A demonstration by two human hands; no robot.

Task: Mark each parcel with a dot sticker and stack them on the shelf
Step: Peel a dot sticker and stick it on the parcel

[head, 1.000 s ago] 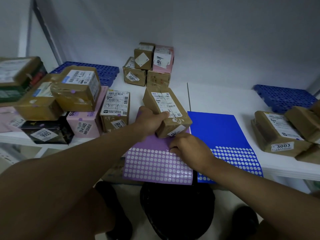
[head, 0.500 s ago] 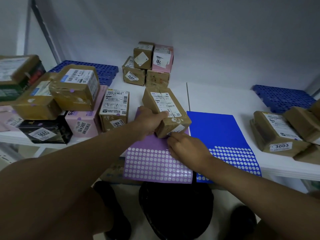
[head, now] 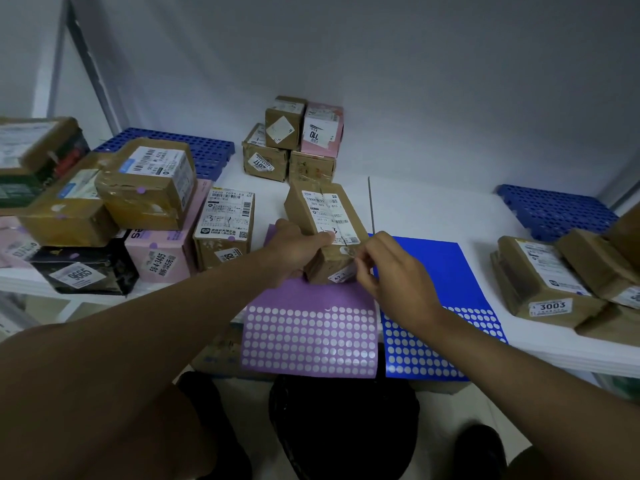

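A person's 2 bare arms reach forward over a white shelf (head: 433, 209) crowded with cardboard parcels. The left hand (head: 294, 245) grips a long brown parcel (head: 325, 226) from its left side, fingers curled over the top edge beside the shipping label, holding it tilted with its near end resting on the purple sticker sheet (head: 311, 327). The right hand (head: 391, 271) is just beside the parcel's near right corner, thumb and forefinger pinched together against the cardboard; whether a dot sticker sits between the fingertips is too small to tell. The 2 hands are close, with the parcel's near end between them.

The purple sheet lies at the shelf's front edge and overhangs it, rows of pale dots across its lower half. A blue sticker sheet (head: 446, 271) lies touching its right side, partly under the right forearm.

To the left stands a pile of parcels (head: 145, 188), several bearing small purple dots. At the back, 4 small boxes (head: 294, 143) are stacked against the wall. On the right lies a parcel labelled 3003 (head: 540, 282). Blue perforated mats (head: 554, 209) sit at the back corners.
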